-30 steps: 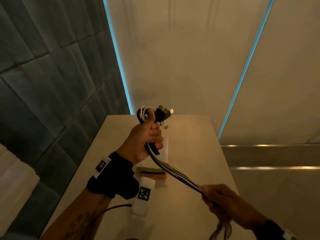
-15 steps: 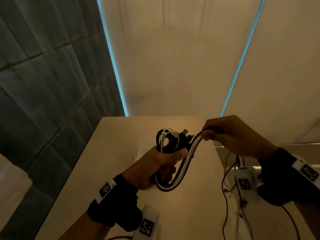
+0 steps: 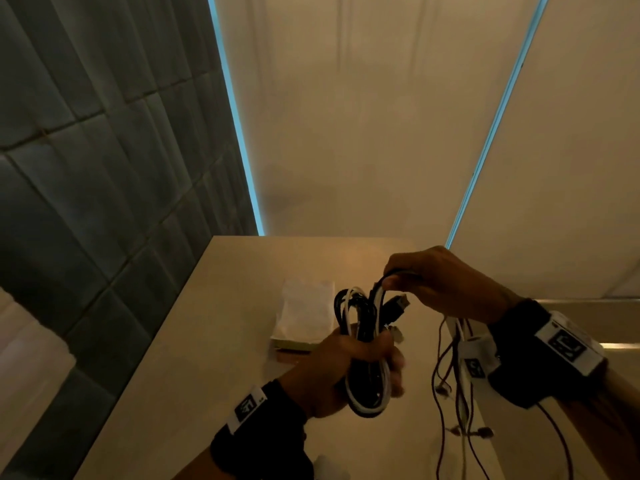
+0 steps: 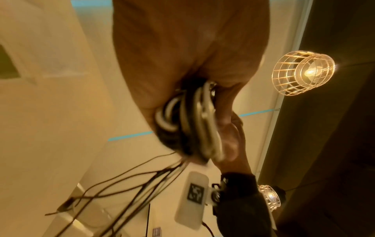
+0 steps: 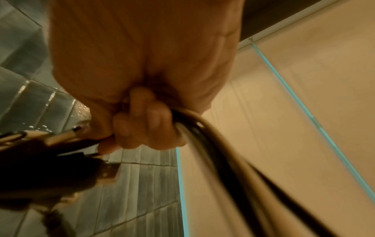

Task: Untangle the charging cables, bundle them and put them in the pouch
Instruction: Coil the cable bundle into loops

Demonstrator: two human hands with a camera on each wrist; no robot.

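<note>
My left hand (image 3: 360,362) grips a coil of black and white charging cables (image 3: 363,341) above the table, loops sticking out above and below the fist. In the left wrist view the same cable loops (image 4: 190,121) pass through my curled fingers. My right hand (image 3: 433,282) is just up and right of the coil and pinches the cables' upper strand (image 3: 379,289). The right wrist view shows my fingers (image 5: 146,125) curled round the cables (image 5: 213,152), with plugs (image 5: 105,173) beside them. A flat white pouch (image 3: 304,317) lies on the table behind the coil.
The beige table (image 3: 207,358) runs along a grey tiled wall (image 3: 86,202) on the left and ends at an edge on the right. Thin dark wires (image 3: 446,393) dangle under my right wrist. Caged lamps (image 4: 302,72) hang overhead.
My right hand swung from low right up over the coil, folding the long cable strand back onto the loops in my left hand. The left hand has dropped lower.
</note>
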